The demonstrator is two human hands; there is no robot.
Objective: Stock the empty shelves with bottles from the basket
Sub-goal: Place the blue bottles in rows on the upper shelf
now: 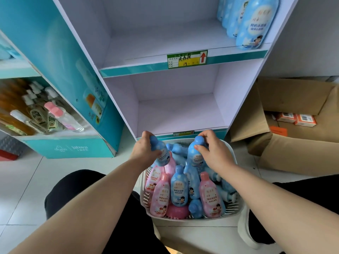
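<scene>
Blue bottles (162, 154) half-hidden by hands (215, 153)

1. To my left stands a teal display stand (60, 52), its low shelf holding clear bottles (37, 115), one with a pink cap (53, 108).
2. To my right an open cardboard box (293, 96) lies on the tiled floor (23, 180), small orange-and-white boxes (297, 119) inside.

Your sky-blue bottles (179, 188) carry white cloud blotches, the pink bottles (160, 196) pale spots; the basket (145, 198) is white, the shelves (174, 114) pale lilac with teal front strips (128, 70).
</scene>
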